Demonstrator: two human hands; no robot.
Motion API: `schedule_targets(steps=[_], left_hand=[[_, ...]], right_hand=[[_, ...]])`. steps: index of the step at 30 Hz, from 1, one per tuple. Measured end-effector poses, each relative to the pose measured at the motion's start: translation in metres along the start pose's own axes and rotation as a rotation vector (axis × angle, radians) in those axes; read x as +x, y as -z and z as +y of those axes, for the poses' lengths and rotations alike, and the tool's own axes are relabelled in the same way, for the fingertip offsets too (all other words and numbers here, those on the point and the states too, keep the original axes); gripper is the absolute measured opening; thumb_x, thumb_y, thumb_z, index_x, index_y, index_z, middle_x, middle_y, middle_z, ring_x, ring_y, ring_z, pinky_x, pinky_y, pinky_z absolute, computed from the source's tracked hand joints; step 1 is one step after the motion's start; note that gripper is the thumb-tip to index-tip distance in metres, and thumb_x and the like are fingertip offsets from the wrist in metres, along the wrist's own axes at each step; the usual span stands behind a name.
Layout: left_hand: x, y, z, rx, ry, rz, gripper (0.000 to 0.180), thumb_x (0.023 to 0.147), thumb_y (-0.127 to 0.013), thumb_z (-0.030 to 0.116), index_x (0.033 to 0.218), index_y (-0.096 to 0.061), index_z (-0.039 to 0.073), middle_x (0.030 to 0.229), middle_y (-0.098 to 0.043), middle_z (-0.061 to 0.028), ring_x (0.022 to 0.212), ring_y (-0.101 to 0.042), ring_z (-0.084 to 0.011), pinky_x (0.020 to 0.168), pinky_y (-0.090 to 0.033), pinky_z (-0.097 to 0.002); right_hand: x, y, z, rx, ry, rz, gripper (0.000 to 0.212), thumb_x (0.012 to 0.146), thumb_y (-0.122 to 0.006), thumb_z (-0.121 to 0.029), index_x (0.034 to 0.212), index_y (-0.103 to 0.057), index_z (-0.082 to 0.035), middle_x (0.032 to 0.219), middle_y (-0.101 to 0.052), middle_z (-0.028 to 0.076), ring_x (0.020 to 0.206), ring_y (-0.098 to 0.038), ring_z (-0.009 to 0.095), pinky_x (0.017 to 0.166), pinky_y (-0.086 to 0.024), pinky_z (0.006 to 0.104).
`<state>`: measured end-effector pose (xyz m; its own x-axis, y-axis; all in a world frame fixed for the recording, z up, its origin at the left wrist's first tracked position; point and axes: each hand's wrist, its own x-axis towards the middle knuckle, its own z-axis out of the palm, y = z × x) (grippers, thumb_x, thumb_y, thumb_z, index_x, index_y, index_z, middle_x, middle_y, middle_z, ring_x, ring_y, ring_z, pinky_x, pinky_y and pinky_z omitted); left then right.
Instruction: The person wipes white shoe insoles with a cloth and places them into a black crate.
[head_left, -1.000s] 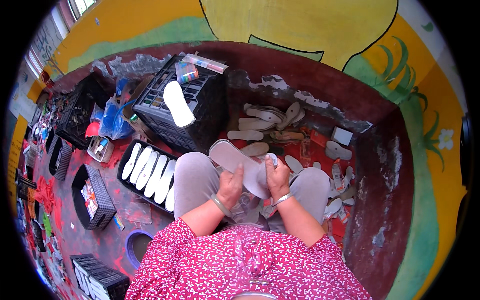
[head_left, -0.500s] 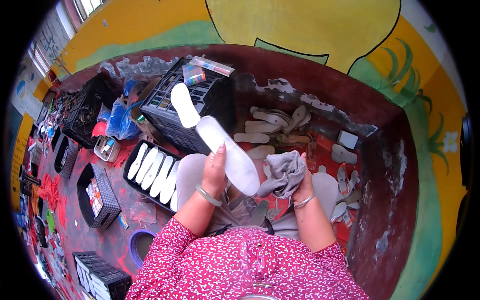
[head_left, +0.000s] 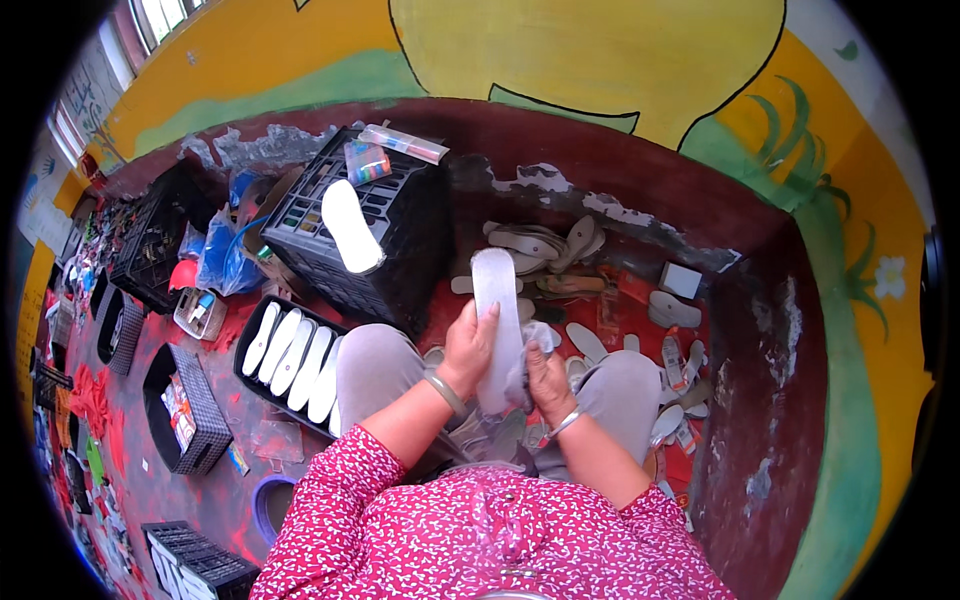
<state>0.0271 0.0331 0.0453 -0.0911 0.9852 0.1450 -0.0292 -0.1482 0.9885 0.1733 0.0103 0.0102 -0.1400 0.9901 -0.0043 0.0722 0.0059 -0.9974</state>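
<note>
A pale shoe sole (head_left: pixel 494 290) stands nearly upright in front of my body. My left hand (head_left: pixel 468 348) is closed round its left edge, thumb lying across the face. My right hand (head_left: pixel 549 382) grips a grey cloth (head_left: pixel 538 334), blurred by motion, against the sole's right edge and lower part. Ahead to the left, a bright white sole (head_left: pixel 350 228) lies on an upturned black plastic crate (head_left: pixel 400 260). Beside my left knee is a dark basket (head_left: pixel 247 375) with a row of several white soles (head_left: pixel 292 357).
Loose soles and slippers (head_left: pixel 530 240) are heaped by the far wall, with a small white box (head_left: pixel 681 280) near them. More footwear lies past my right knee. On the left are a checked basket (head_left: pixel 203 425), a purple-rimmed bucket (head_left: pixel 262 500) and another black crate (head_left: pixel 200 560).
The sole has swung from a slant to nearly upright and shifted right with my left hand. My right hand has moved left, bringing the cloth against the sole.
</note>
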Motion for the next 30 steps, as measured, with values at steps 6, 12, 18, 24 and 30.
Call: schedule_targets(steps=[6, 12, 18, 24, 30], left_hand=[[-0.012, -0.009, -0.015, 0.246, -0.053, -0.106, 0.024, 0.092, -0.049, 0.022, 0.102, -0.054, 0.000, 0.084, -0.063, -0.0107, 0.075, -0.058, -0.0138, 0.068, -0.047, -0.0286], [-0.019, -0.006, -0.022, 0.228, -0.100, -0.392, 0.025, 0.091, -0.049, 0.020, 0.106, -0.053, 0.000, 0.088, -0.062, -0.0128, 0.078, -0.059, -0.0169, 0.070, -0.047, -0.0305], [-0.027, 0.001, -0.008, 0.298, 0.049, -0.655, 0.028, 0.090, -0.050, 0.024, 0.107, -0.052, 0.001, 0.088, -0.061, -0.0175, 0.081, -0.060, -0.0269, 0.072, -0.046, -0.0350], [-0.022, 0.002, -0.007, 0.330, 0.147, -0.740, 0.027, 0.090, -0.052, 0.024, 0.107, -0.054, 0.003, 0.087, -0.062, -0.0114, 0.079, -0.058, -0.0163, 0.072, -0.046, -0.0307], [-0.015, 0.021, -0.002, 0.470, 0.081, -0.725, 0.027, 0.090, -0.053, 0.025, 0.104, -0.056, 0.002, 0.084, -0.063, -0.0114, 0.075, -0.059, -0.0164, 0.069, -0.046, -0.0313]], right_hand=[[-0.004, -0.010, -0.012, -0.260, 0.045, 0.190, 0.047, 0.086, -0.051, -0.047, 0.104, -0.058, -0.004, 0.085, -0.063, 0.021, 0.084, -0.061, 0.038, 0.071, -0.046, 0.0408], [0.007, -0.005, -0.004, -0.092, 0.034, 0.382, 0.048, 0.085, -0.052, -0.049, 0.090, -0.062, -0.002, 0.073, -0.062, 0.017, 0.069, -0.061, 0.033, 0.063, -0.047, 0.0372], [0.023, 0.018, -0.009, -0.059, 0.062, 0.518, 0.048, 0.085, -0.055, -0.047, 0.085, -0.060, 0.001, 0.070, -0.062, 0.009, 0.065, -0.055, 0.018, 0.062, -0.045, 0.0334], [0.022, 0.025, -0.018, 0.078, -0.039, 0.500, 0.043, 0.087, -0.055, -0.042, 0.082, -0.058, 0.001, 0.069, -0.056, 0.002, 0.063, -0.048, 0.011, 0.060, -0.043, 0.0276], [0.027, 0.043, -0.037, 0.601, -0.207, 0.566, 0.042, 0.087, -0.052, -0.049, 0.074, -0.050, -0.009, 0.066, -0.057, 0.002, 0.061, -0.057, 0.013, 0.055, -0.047, 0.0288]])
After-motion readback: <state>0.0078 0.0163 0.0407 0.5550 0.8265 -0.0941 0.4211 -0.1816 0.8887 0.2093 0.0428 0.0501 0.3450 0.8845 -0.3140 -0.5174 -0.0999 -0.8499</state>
